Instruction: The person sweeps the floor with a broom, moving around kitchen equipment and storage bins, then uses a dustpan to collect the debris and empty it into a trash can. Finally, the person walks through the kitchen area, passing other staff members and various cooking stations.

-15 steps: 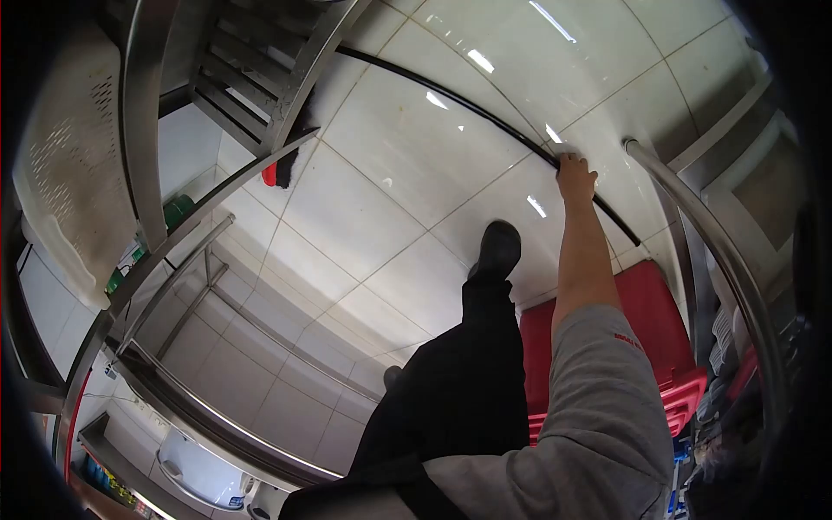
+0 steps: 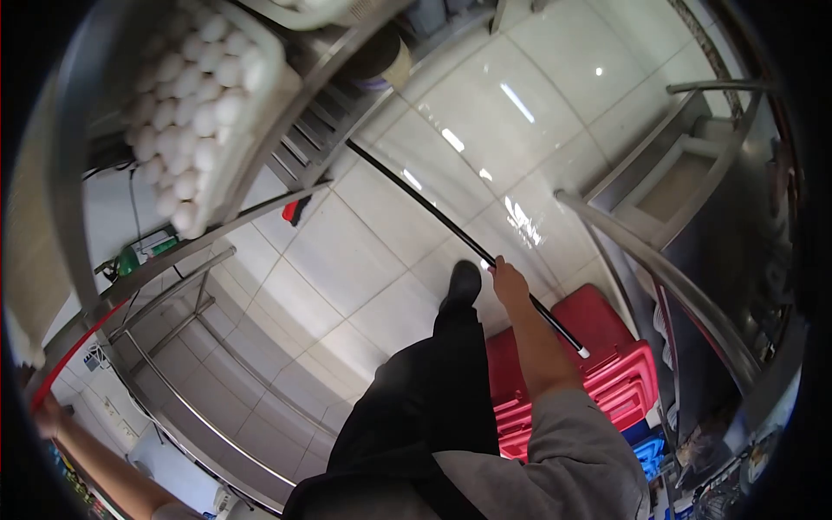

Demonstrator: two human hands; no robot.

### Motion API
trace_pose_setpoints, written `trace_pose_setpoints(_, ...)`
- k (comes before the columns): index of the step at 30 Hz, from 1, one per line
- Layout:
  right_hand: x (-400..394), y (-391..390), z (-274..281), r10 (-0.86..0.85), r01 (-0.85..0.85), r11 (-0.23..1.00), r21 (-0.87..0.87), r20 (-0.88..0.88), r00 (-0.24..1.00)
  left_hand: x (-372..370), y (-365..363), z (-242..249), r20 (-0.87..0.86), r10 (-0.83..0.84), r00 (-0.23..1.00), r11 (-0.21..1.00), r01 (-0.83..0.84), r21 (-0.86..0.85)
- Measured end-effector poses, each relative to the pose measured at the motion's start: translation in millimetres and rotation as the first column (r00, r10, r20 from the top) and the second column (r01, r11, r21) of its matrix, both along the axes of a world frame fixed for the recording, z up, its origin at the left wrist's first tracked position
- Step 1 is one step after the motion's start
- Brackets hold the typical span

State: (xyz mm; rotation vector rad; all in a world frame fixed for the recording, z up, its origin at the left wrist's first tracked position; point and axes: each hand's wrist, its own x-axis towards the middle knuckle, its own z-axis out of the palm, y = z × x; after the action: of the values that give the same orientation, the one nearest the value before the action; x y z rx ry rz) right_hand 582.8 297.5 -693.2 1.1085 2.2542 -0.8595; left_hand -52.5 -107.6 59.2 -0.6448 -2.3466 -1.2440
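My right hand (image 2: 510, 282) is closed around a long black pole (image 2: 416, 195) with a white tip. The pole slants above the tiled floor; its far end disappears under the slatted metal shelf, and its near end lies over a red plastic bin (image 2: 598, 316). At the dim left edge, my left hand (image 2: 49, 420) appears closed on the lower end of a thin red stick (image 2: 85, 345). The stick runs alongside the metal frame, and the fingers are partly hidden there.
White eggs (image 2: 204, 104) fill a pale crate (image 2: 260, 113) on the upper-left metal rack. A tubular metal rail (image 2: 208, 396) runs at lower left. On the right stands a steel unit (image 2: 667, 251) with a curved bar. My black shoe (image 2: 464, 284) rests on shiny tiles (image 2: 355, 247).
My right hand has lifted the pole off the floor and drawn it nearer, so its white tip shows over the red bin. The view has shifted, bringing the eggs and my left hand into sight.
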Motion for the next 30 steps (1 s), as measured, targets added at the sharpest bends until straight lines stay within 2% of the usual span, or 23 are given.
trace_pose_setpoints(2, -6.2, 7.6, -2.7, -0.016, 0.016, 1.0, 0.002, 0.016, 1.0, 21.0, 22.2, -21.1, 0.196, -0.04, 0.98, 0.844, -0.072, 0.531)
trace_pose_setpoints(3, -13.2, 10.3, -5.7, -0.039, 0.042, 0.998, -0.038, 0.066, 0.997, 23.9, 28.2, -26.8, 0.311, -0.519, 0.796, 0.785, 0.3, 0.542)
trace_pose_setpoints(4, -20.0, 11.2, -10.4, -0.043, 0.044, 0.999, -0.03, 0.044, 0.998, 26.0, 27.7, -29.4, 0.408, -0.829, 0.382, 0.558, 0.593, 0.58)
trace_pose_setpoints(5, -25.5, 10.2, -14.8, -0.046, 0.048, 0.998, -0.051, 0.046, 0.998, 3.7, 4.0, -16.0, 0.333, -0.748, 0.574, 0.646, 0.515, 0.563)
trace_pose_setpoints(8, -42.4, 17.0, -24.4, -0.043, 0.048, 0.998, -0.04, 0.115, 0.992, -15.0, -13.4, -0.2, 0.382, -0.735, 0.559, 0.667, 0.499, 0.554)
trace_pose_setpoints(9, -43.1, 18.3, -25.3, -0.051, 0.049, 0.999, 0.02, 0.117, 0.992, 20.6, 49.3, -23.4, 0.156, -0.091, 0.984, 0.846, -0.006, 0.533)
trace_pose_setpoints(11, -40.9, 25.4, -24.9, -0.033, 0.027, 0.999, 0.046, 0.115, 0.993, 14.8, 51.5, -28.1, 0.122, -0.009, 0.992, 0.889, -0.048, 0.455)
trace_pose_setpoints(12, -43.7, 29.8, -25.9, -0.038, 0.04, 0.999, -0.011, 0.162, 0.986, -23.9, 17.0, -12.8, 0.027, 0.025, 0.999, 0.971, -0.031, 0.235)
trace_pose_setpoints(13, -40.9, 28.3, -28.4, -0.035, 0.034, 0.999, 0.012, 0.142, 0.989, -34.0, 2.6, -16.6, -0.074, -0.001, 0.997, 0.987, 0.013, 0.158)
trace_pose_setpoints(14, -40.7, 26.8, -26.5, -0.053, 0.053, 0.999, 0.006, 0.155, 0.987, -45.3, -21.0, -4.2, -0.061, -0.02, 0.998, 0.988, 0.029, 0.152)
trace_pose_setpoints(15, -43.7, 30.5, -20.9, -0.067, 0.067, 0.998, 0.005, 0.156, 0.985, -58.1, -44.0, 11.8, -0.222, -0.181, 0.958, 0.946, 0.107, -0.306)
trace_pose_setpoints(16, -41.9, 34.5, -15.7, -0.084, 0.084, 0.996, 0.007, 0.164, 0.983, -70.8, -47.8, 16.1, -0.29, -0.394, 0.872, 0.709, 0.087, -0.7)
trace_pose_setpoints(17, -36.8, 39.1, -13.4, -0.105, 0.105, 0.994, 0.007, 0.186, 0.977, -62.3, -32.1, 12.9, -0.296, -0.563, 0.772, 0.591, 0.126, -0.797)
trace_pose_setpoints(18, -30.7, 46.5, -11.8, -0.079, 0.079, 0.997, 0.006, 0.18, 0.98, -52.9, -18.5, 11.6, -0.277, -0.714, 0.643, 0.462, 0.136, -0.876)
trace_pose_setpoints(19, -24.9, 50.1, -7.1, -0.051, 0.051, 0.999, 0.004, 0.17, 0.984, -51.6, -17.0, 16.0, -0.28, -0.625, 0.729, 0.458, 0.052, -0.887)
trace_pose_setpoints(20, -23.4, 56.5, 0.0, -0.064, 0.063, 0.998, 0.008, 0.174, 0.983, -44.1, -10.1, 12.1, -0.274, -0.709, 0.65, 0.487, 0.17, -0.857)
trace_pose_setpoints(22, -18.7, 66.4, 10.7, -0.104, 0.11, 0.994, -0.02, 0.198, 0.975, -47.9, -13.5, 1.9, -0.3, -0.574, 0.762, 0.633, 0.18, -0.753)
trace_pose_setpoints(23, -15.5, 69.7, 8.3, -0.103, 0.105, 0.994, -0.008, 0.145, 0.984, -47.8, -12.8, 6.8, -0.345, -0.649, 0.678, 0.49, 0.026, -0.871)
trace_pose_setpoints(24, -12.8, 75.3, 3.9, -0.112, 0.115, 0.993, -0.007, 0.152, 0.982, -37.8, 4.3, -3.2, -0.341, -0.655, 0.674, 0.491, 0.037, -0.871)
trace_pose_setpoints(25, -12.8, 80.5, -2.8, -0.111, 0.109, 0.994, 0.022, 0.136, 0.985, -7.5, 38.5, -19.0, -0.245, -0.324, 0.914, 0.914, 0.236, -0.33)
trace_pose_setpoints(26, -11.3, 84.8, -9.4, -0.107, 0.102, 0.994, 0.049, 0.122, 0.987, 38.8, 88.9, -43.2, 0.123, -0.117, 0.985, 0.931, 0.066, 0.358)
trace_pose_setpoints(27, -10.6, 93.6, -12.0, -0.124, 0.119, 0.992, 0.05, 0.126, 0.984, 93.2, 142.1, -72.6, 0.091, -0.014, 0.996, 0.926, -0.022, 0.377)
trace_pose_setpoints(30, -10.0, 121.3, -16.3, -0.17, 0.164, 0.985, 0.062, 0.116, 0.979, 95.1, 141.4, -76.0, 0.093, -0.024, 0.995, 0.91, -0.017, 0.414)
